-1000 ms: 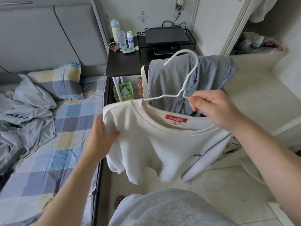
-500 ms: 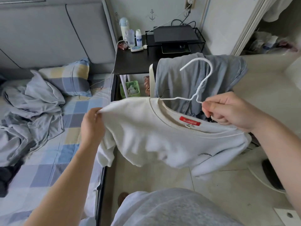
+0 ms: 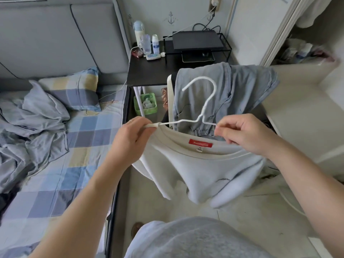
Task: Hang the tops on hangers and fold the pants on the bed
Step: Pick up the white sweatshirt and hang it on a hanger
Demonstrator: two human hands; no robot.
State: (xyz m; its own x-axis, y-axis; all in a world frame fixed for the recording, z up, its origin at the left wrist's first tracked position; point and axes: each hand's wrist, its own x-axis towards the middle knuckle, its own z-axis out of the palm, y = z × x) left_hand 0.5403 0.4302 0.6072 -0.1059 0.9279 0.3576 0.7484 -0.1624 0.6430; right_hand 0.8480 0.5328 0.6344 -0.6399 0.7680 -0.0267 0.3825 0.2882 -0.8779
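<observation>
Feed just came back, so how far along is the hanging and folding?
Done: no finished item shows. In hand: left hand pinches the white top onto one end of the hanger; right hand grips the other side. Left: jeans hanging unfolded behind, grey heap crumpled on the bed.

Both ends of the hanger (image 3: 204, 108) are hidden inside the white top (image 3: 195, 170).

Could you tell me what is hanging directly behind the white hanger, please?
Pale blue denim jeans hang behind the white wire hanger. The cream sweatshirt covers their lower part, and what they are draped over is mostly hidden.
</observation>
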